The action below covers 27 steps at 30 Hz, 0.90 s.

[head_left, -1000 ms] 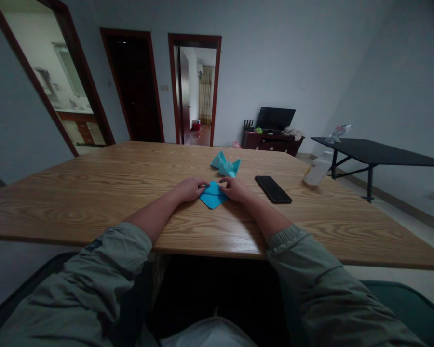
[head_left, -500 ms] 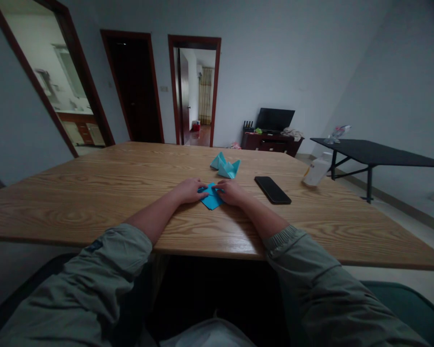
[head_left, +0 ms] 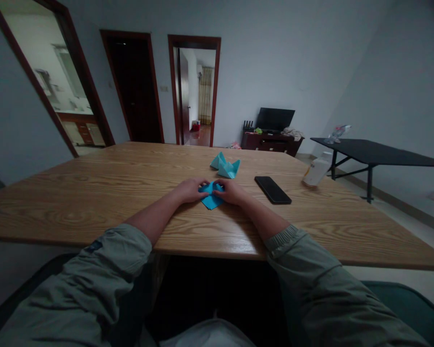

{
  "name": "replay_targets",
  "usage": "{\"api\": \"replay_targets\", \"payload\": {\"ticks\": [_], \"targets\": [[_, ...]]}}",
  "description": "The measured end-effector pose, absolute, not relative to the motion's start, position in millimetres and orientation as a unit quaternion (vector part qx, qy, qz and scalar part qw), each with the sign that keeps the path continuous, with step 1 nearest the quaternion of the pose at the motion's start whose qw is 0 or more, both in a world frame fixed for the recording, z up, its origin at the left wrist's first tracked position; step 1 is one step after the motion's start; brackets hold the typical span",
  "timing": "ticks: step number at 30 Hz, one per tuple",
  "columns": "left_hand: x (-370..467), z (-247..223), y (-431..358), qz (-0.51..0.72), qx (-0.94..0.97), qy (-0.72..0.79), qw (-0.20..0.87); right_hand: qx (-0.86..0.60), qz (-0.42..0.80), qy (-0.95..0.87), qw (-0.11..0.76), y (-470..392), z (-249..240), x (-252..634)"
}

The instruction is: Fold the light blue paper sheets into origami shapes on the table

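Note:
A folded sheet of blue origami paper (head_left: 211, 201) lies on the wooden table (head_left: 130, 166) in front of me, one corner pointing toward me. My left hand (head_left: 191, 191) grips its left side, and my right hand (head_left: 230, 191) grips the right side. Both thumbs press on the paper close together near its middle, while the fingers curl behind its far edge, partly hidden. Just beyond my hands stands a finished-looking light blue origami piece (head_left: 225, 166) with raised points.
A black phone (head_left: 272, 189) lies to the right of my right hand. Farther right is a white bottle (head_left: 317, 169), tilted in view. A black folding table (head_left: 379, 152) stands beyond the table's right edge. Against the far wall, a dark cabinet (head_left: 271, 143) holds a monitor (head_left: 275, 119).
My fingers have moved behind the paper's far edge, and that edge now bends up between my hands. My thumbs have shifted slightly on the paper. The other things have stayed in place.

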<state>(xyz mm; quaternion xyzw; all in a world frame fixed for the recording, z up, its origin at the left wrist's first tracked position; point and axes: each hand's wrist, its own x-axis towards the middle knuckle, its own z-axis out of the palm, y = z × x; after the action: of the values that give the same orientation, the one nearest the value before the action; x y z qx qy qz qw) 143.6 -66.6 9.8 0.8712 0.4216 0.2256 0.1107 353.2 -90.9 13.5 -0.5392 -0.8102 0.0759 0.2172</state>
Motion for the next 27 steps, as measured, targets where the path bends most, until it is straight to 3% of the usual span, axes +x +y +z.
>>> {"api": "replay_targets", "payload": {"ticks": [7,11,20,27], "targets": [[142.9,7.0,-62.7,0.233,0.871,0.408,0.143,-0.548,0.099,-0.800,0.221,-91.8,14.4,352.6],[145.5,7.1,-62.9,0.253,0.851,0.404,0.221,-0.543,0.129,-0.786,0.266,-89.6,11.3,353.8],[151.1,14.6,-71.2,0.337,0.845,0.332,0.248,-0.541,0.313,-0.679,0.386,-79.8,7.1,355.7],[150.5,21.9,-70.6,0.438,0.776,0.343,0.298,-0.422,0.480,-0.639,0.427,-88.3,17.9,354.3]]}}
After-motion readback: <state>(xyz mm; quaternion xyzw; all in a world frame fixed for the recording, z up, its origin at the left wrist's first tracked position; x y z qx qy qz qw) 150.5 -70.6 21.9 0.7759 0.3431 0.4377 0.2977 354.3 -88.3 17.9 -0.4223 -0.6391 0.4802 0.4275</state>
